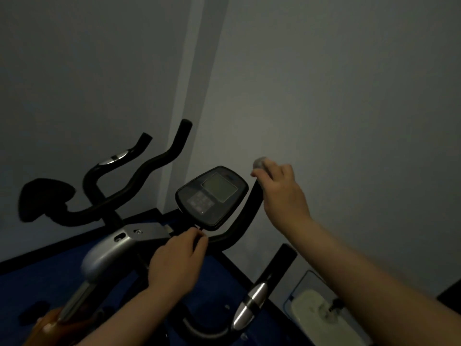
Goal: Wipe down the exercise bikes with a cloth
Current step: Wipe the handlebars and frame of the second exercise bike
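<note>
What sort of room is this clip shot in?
Probably a small home or hotel gym, dimly lit. Two exercise bikes stand by a plain wall: the near one with a console and handlebar, another's handlebars behind, on a blue floor mat.

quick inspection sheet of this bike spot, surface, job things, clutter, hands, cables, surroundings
surface: blue floor under the bikes, dimly lit
job's things: near exercise bike with console between its handlebars; second bike behind it to the left; grey cloth bunched at the tip of the near bike's right handlebar
clutter: pale container on the floor at lower right, contents unclear
hands: right hand grips the cloth around the handlebar tip; left hand curls on the bar just below the console
cables: thin dark lead under the console, by the left fingers
surroundings: grey wall with a corner edge behind the bikes
</note>
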The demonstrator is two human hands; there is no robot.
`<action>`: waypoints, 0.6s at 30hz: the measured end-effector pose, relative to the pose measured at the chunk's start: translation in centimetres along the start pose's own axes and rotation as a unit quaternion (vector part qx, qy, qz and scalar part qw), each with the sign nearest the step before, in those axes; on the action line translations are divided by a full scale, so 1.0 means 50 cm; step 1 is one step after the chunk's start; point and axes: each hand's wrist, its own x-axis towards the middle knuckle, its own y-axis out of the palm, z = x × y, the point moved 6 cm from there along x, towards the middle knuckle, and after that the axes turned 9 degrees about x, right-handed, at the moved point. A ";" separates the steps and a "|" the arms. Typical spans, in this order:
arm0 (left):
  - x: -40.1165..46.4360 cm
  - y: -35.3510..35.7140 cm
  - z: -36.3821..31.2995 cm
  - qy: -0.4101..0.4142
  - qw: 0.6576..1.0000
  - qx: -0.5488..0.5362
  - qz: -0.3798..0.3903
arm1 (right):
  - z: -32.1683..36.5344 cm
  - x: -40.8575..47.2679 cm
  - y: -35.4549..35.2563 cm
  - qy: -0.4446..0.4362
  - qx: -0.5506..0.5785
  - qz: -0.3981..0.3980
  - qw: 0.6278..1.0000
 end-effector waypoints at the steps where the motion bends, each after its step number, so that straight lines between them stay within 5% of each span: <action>1: 0.000 0.001 -0.001 -0.006 1.000 0.001 0.003 | 0.002 -0.001 -0.004 -0.015 -0.023 0.012 1.000; 4: 0.003 0.010 0.003 0.001 1.000 0.003 0.021 | 0.044 -0.028 0.035 -0.055 -0.071 0.109 0.990; 7: 0.003 0.013 0.013 0.019 0.999 -0.007 0.034 | 0.096 -0.078 0.104 0.018 0.036 0.242 0.969; 9: 0.002 0.013 0.015 0.029 0.999 -0.017 0.043 | 0.093 -0.064 0.098 0.030 0.111 0.236 0.965; 13: 0.002 0.013 0.012 0.032 0.998 -0.022 0.043 | 0.019 -0.003 0.011 0.074 0.087 0.059 0.992; 17: 0.000 0.009 0.008 0.035 0.999 -0.014 0.037 | 0.116 -0.085 0.094 0.088 0.100 0.142 0.981; 18: 0.001 0.008 0.009 0.037 0.999 -0.014 0.037 | 0.128 -0.101 0.100 0.112 0.138 0.111 0.978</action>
